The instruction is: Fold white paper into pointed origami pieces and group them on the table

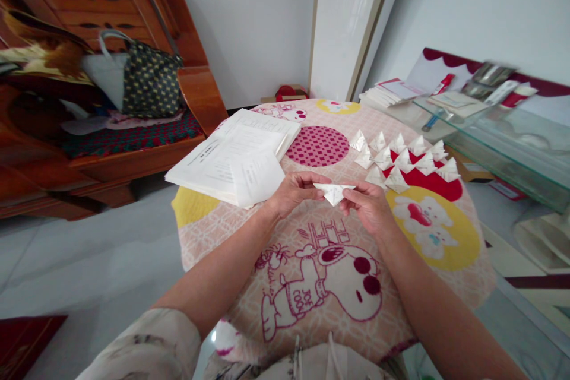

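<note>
Between my two hands a small folded paper triangle (333, 193) points downward, printed faintly on white. My left hand (296, 191) pinches its left corner between thumb and fingers. On the right corner, my right hand (367, 205) pinches the paper the same way. Both hands are just above the patterned round table cover (307, 219). To the right stand rows of folded paper pieces (403, 160) with pointed tops. On the left lies a stack of printed paper sheets (214, 160), with a loose translucent-looking sheet (258, 178) on its near corner.
A glass-topped table (503, 142) at the right holds papers, a red marker (444, 84) and a metal container (494, 74). A carved wooden sofa (111, 154) with a dark patterned bag (151, 80) stands at the left. Behind is a tall white appliance (345, 29).
</note>
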Tool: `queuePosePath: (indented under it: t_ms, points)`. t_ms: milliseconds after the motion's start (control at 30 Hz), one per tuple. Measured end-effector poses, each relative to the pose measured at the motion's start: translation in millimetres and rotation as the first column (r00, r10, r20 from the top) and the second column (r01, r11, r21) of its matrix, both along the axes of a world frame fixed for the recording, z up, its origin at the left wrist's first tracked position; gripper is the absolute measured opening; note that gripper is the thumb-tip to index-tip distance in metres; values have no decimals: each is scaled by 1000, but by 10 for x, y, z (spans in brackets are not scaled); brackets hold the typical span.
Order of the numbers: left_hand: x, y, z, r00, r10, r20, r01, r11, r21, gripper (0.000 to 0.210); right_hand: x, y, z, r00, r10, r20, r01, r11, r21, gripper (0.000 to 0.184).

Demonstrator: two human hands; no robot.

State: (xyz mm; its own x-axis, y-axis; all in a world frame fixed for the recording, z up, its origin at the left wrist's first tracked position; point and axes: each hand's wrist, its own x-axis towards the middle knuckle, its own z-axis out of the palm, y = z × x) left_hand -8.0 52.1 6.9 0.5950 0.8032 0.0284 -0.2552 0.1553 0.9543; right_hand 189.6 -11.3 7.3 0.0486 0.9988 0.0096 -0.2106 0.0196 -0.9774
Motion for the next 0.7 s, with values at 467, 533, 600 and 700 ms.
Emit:
queuePosePath:
  t_ms: [467, 533, 600, 700]
  points:
    - [34, 23, -58, 981, 174, -81, -164, 980, 113, 36, -2, -4, -49, 947, -169, 274, 119, 974, 193, 17]
    - [40, 6, -46, 984, 151, -96, -147, 988, 47, 43, -5, -4, -50, 927, -198, 317, 116, 959, 260, 17]
    - [48, -13, -28, 989, 123, -84, -124, 992, -9, 47, -15, -6, -39, 904, -215, 369, 90, 940, 329, 15]
    - [62, -28, -12, 990, 132, -51, -133, 990, -34, 45, -46, -15, -20, 879, -218, 424, 40, 919, 391, 13]
